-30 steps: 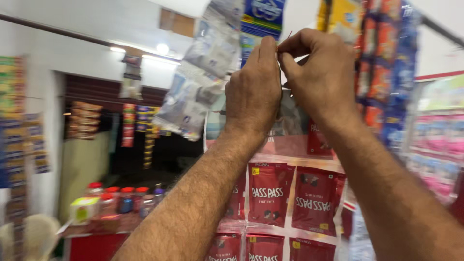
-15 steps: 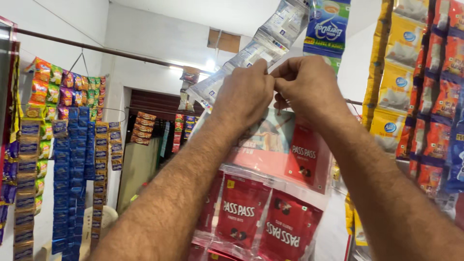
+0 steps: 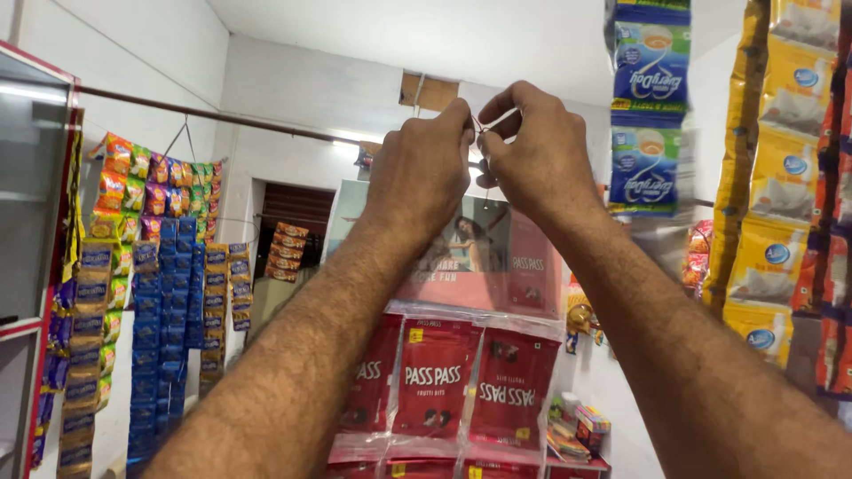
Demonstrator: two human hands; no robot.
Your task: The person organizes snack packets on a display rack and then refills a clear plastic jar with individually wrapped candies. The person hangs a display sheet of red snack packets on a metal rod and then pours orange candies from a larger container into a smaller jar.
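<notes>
Both my hands are raised overhead with their fingertips meeting. My left hand (image 3: 417, 168) and my right hand (image 3: 537, 151) each pinch a thin wire (image 3: 480, 125) between thumb and forefinger. Right below them hangs a display sheet: a pink header card (image 3: 484, 262) with a picture on it, and under it rows of red sachets (image 3: 437, 374) in clear pockets. The top edge of the card is hidden behind my hands, so I cannot tell how the wire joins it.
Blue-and-green sachets (image 3: 652, 115) hang just right of my hands, yellow packets (image 3: 781, 177) beyond. On the left, a metal rod (image 3: 222, 115) carries colourful snack packs (image 3: 151, 177) and blue sachet strips (image 3: 151, 337). A glass cabinet (image 3: 27, 195) stands far left.
My hands have stayed pinched together while the view swung. The silver sachet strip above them has gone out of view. The red sachet sheet now hangs straighter.
</notes>
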